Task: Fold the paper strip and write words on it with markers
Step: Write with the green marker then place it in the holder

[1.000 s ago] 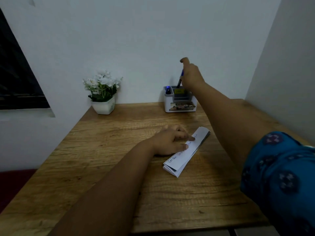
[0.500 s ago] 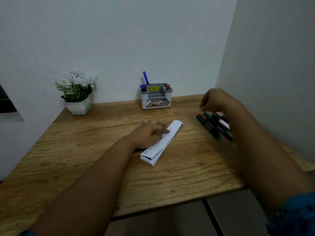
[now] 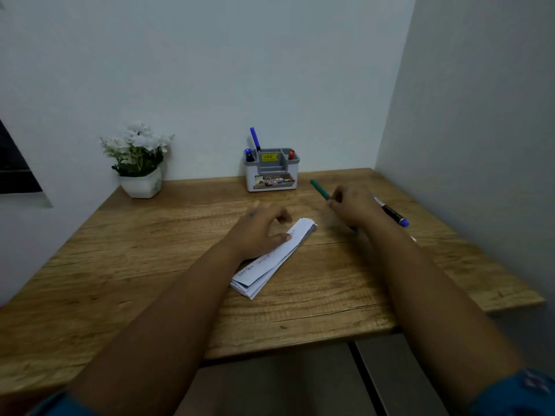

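While my left hand [image 3: 258, 232] pins the folded paper strip [image 3: 274, 259] mid-table with its thumb, fingers loosely curled above, my right hand [image 3: 350, 205] has its grip closed on a green marker [image 3: 319, 189]. Uncapping one-handed could let the strip skid or smear its writing. Bare table [image 3: 150, 265] lies left; the blue marker [image 3: 393, 214] and the wall crowd my right.

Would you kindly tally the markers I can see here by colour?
Blue: 3, the tall one and the short one in the holder, one on the desk.
Green: 1, in the right hand.
Red: 1, in the holder.
Total: 5.
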